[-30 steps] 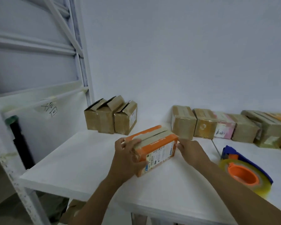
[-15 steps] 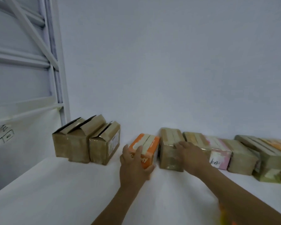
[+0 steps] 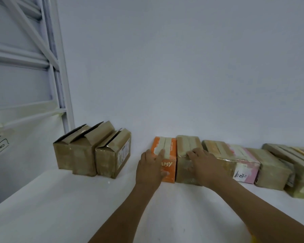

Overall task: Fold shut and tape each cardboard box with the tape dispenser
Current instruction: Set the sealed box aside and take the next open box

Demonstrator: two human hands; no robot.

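Now the orange box [image 3: 168,163] stands at the back of the white worktop [image 3: 60,207], close to the wall [image 3: 165,67]. Its top flaps are folded flat under strips of pale tape. Its right side touches a brown taped box [image 3: 188,143].

The left hand [image 3: 150,170] lies on the orange box's near face, with its fingers [image 3: 161,152] straight and reaching over the top edge, gripping nothing. The right hand [image 3: 203,164] rests on the brown taped box's near top edge, with its fingers [image 3: 191,154] laid loosely on it rather than clasping.

To the right the row runs on with a pink box [image 3: 244,165] and more taped boxes [image 3: 272,169]. Well apart to the left, three open brown boxes [image 3: 91,155] stand side by side, flaps raised. A white metal frame [image 3: 63,85] rises behind them.
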